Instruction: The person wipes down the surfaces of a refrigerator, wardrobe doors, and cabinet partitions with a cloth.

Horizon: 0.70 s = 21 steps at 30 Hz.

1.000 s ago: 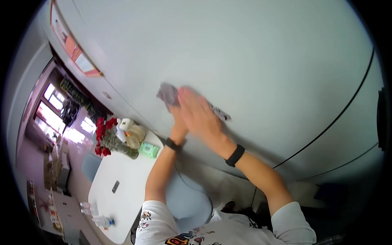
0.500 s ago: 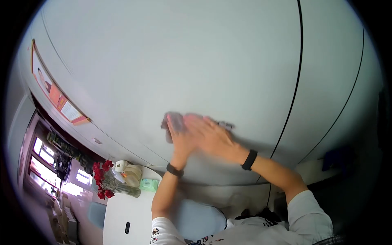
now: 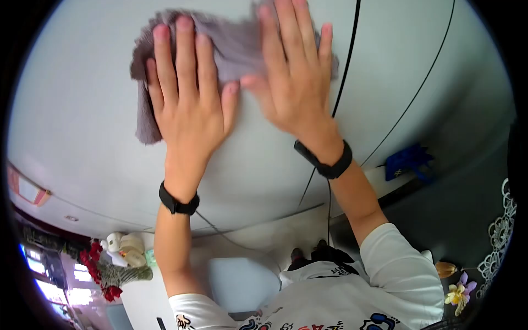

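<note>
- Smooth pale panel [image 3: 250, 165], slightly glossy, fills most of the view, and the cloth [image 3: 236, 52] lies spread against it near the top.
- Cloth: soft grey-mauve fabric, rumpled into folds, with a ragged, fuzzy border; one flap hangs down beside the left hand [image 3: 190, 107].
- Left hand lies flat on the cloth, fingers straight and a little apart, thumb spread wide.
- Right hand [image 3: 297, 88] is flat too, fingers fanned, thumb out toward the left one; its fingertips blur near the upper edge of view.
- Just beyond the cloth's right border runs a dark seam [image 3: 347, 60], close by the right hand.
- Bare panel stretches left of the cloth and below, between the forearms.
- Black bands circle both wrists.
- Below the panel sit a pale blue chair [image 3: 245, 283] and a thin cord [image 3: 213, 224] on the floor.
- Lower left, well apart: white table [image 3: 140, 300], red roses [image 3: 93, 258], pale containers [image 3: 132, 247].
- Right: blue bag [image 3: 406, 162], white lace [image 3: 498, 236], yellow-and-purple flower [image 3: 461, 291].
</note>
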### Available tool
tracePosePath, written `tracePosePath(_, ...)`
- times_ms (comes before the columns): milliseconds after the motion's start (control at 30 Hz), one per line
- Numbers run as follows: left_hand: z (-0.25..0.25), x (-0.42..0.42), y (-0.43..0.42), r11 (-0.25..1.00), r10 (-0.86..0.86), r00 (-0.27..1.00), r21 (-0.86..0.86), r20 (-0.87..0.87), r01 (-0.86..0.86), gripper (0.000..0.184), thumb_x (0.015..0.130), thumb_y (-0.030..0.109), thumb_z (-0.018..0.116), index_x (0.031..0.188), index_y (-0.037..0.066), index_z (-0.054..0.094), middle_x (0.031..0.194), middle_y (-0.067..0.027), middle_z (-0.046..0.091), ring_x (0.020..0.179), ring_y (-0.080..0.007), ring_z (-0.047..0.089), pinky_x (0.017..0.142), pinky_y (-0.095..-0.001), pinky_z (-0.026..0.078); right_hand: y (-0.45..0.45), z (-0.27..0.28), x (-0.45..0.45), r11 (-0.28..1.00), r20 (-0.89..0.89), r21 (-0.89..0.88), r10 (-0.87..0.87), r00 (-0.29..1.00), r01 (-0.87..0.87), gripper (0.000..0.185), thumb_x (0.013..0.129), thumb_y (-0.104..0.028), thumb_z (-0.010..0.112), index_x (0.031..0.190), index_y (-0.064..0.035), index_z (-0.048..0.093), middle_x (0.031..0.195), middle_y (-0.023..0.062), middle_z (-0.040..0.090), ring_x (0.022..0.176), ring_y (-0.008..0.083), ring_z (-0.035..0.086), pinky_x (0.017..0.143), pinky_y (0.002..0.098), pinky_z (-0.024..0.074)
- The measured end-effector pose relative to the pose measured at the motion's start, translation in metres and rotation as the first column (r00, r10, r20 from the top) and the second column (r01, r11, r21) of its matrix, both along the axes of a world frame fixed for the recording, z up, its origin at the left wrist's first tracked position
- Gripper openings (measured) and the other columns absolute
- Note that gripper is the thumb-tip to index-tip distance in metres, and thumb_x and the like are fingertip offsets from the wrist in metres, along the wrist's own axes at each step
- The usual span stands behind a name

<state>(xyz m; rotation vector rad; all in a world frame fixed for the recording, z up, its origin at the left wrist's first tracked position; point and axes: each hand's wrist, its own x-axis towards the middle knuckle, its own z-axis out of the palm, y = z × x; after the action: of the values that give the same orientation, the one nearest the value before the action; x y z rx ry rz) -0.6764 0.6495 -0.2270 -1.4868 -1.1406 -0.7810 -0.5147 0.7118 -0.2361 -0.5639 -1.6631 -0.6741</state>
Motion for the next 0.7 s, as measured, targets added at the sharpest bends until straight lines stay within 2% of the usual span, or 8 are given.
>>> tracePosePath(100,-0.041,-0.002,0.001,0.990,-0.069,0.997,-0.125,-0.030,0.064,0.055,0.094,0.035,0.056,0.139,0.004,0.056,0.156,-0.0139,0.045,0.147,-0.0388,0.037,0.118,-0.0521,0.026,0.005,-0.047,0.013,0.999,0.026,-0.054,-0.003,1.000,0.004,0.068,0.104,-0.057,0.033,0.149,-0.0079,0.048,0.159,0.0233,0.037,0.148,0.0421,0.032,0.117,0.0609,0.0141)
tracePosePath(133,-0.055,-0.002,0.000,0.982,-0.085,0.994,-0.173,-0.066,0.072,0.055,0.095,0.036,0.054,0.140,0.002,0.055,0.155,-0.0173,0.044,0.146,-0.0411,0.036,0.118,-0.0539,0.025,0.003,-0.065,0.017,0.993,0.033,-0.114,-0.023,0.999,0.027,0.070,0.104,-0.060,0.026,0.149,-0.0099,0.049,0.157,0.0258,0.037,0.147,0.0434,0.034,0.118,0.0606,0.0132)
tracePosePath(200,-0.082,-0.001,0.000,0.966,-0.116,0.985,-0.245,-0.128,0.082,0.055,0.097,0.036,0.054,0.139,0.001,0.056,0.154,-0.0195,0.045,0.145,-0.0428,0.037,0.118,-0.0553,0.025,0.004,-0.104,0.025,0.986,0.041,-0.151,-0.068,0.997,0.073,0.070,0.104,-0.059,0.026,0.149,-0.0104,0.049,0.157,0.0268,0.036,0.147,0.0442,0.032,0.118,0.0607,0.0138)
tracePosePath(367,-0.144,-0.001,0.003,0.880,-0.306,0.939,-0.423,-0.158,0.216,0.048,0.093,0.028,0.063,0.134,0.004,0.061,0.150,-0.0123,0.051,0.142,-0.0349,0.045,0.118,-0.0505,0.029,0.008,-0.197,0.045,0.966,0.074,-0.248,-0.063,0.995,0.080,0.073,0.093,-0.057,0.055,0.148,-0.0096,0.051,0.157,0.0288,0.035,0.148,0.0477,0.028,0.119,0.0609,0.0148)
tracePosePath(467,-0.181,-0.003,-0.005,0.816,-0.361,0.900,-0.550,-0.245,0.178,0.047,0.091,0.020,0.065,0.135,0.005,0.061,0.146,-0.0093,0.055,0.138,-0.0275,0.050,0.117,-0.0448,0.034,0.007,-0.247,0.051,0.945,0.137,-0.285,-0.127,0.982,0.162,0.075,0.083,-0.050,0.068,0.144,-0.0088,0.053,0.156,0.0271,0.036,0.147,0.0475,0.029,0.119,0.0612,0.0172)
tracePosePath(533,-0.213,-0.012,-0.006,0.713,-0.470,0.858,-0.663,-0.209,0.229,0.046,0.091,0.017,0.064,0.135,0.005,0.061,0.143,-0.0062,0.058,0.134,-0.0232,0.053,0.115,-0.0412,0.036,0.006,-0.275,0.060,0.943,0.182,-0.276,-0.140,0.973,0.188,0.073,0.081,-0.047,0.070,0.142,-0.0083,0.055,0.156,0.0249,0.037,0.145,0.0457,0.031,0.118,0.0612,0.0195)
tracePosePath(633,-0.226,-0.011,-0.004,0.616,-0.434,0.900,-0.743,-0.041,0.263,0.047,0.091,0.018,0.064,0.137,0.006,0.060,0.146,-0.0047,0.056,0.135,-0.0222,0.052,0.115,-0.0404,0.037,0.010,-0.284,0.070,0.943,0.196,-0.263,-0.156,0.968,0.206,0.070,0.080,-0.042,0.070,0.139,-0.0071,0.057,0.155,0.0218,0.040,0.144,0.0428,0.034,0.117,0.0614,0.0227)
tracePosePath(700,-0.212,-0.001,-0.002,0.653,-0.422,0.903,-0.717,-0.078,0.243,0.049,0.091,0.018,0.064,0.138,0.004,0.059,0.151,-0.0047,0.051,0.139,-0.0238,0.047,0.117,-0.0432,0.035,0.011,-0.280,0.067,0.933,0.148,-0.303,-0.154,0.977,0.194,0.065,0.079,-0.037,0.070,0.136,-0.0059,0.060,0.154,0.0205,0.041,0.144,0.0414,0.035,0.117,0.0616,0.0236)
